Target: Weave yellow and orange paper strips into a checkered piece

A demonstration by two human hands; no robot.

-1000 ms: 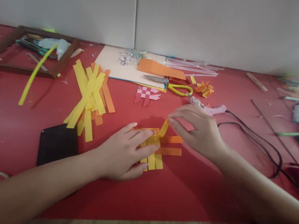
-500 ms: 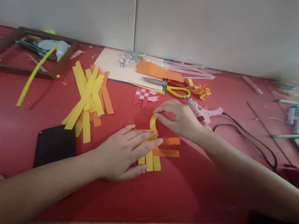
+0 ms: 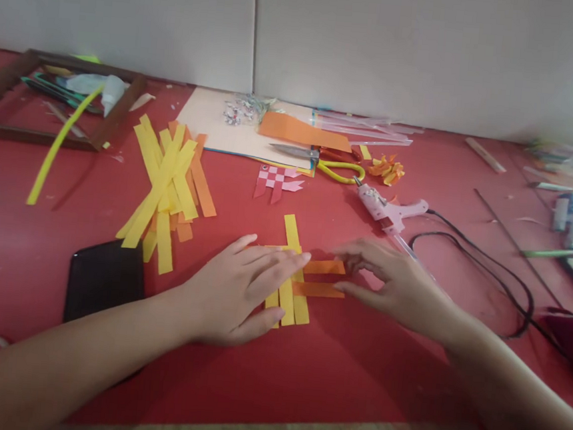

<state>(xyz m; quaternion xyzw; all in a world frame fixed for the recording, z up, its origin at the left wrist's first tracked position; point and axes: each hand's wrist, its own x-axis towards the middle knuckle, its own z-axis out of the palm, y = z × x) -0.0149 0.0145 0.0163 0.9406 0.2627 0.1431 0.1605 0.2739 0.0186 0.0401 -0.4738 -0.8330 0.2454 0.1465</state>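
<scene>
Pressing left hand (image 3: 239, 294) flat, grip released, on the woven paper strips (image 3: 289, 302) mid-worktop (image 3: 352, 381), presumably to stop slippage; right hand (image 3: 401, 285), unclenched, fingertips nudging the orange strip ends (image 3: 329, 267) for alignment.

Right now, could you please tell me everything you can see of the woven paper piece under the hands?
The woven paper piece is a flat mat of paper strips: yellow strips running away from the person, crossed by two orange strips sticking out right. One yellow strip reaches farther back. It lies on the red table. The left hand presses flat on its left part, hiding it; the right hand touches the orange ends.
</scene>
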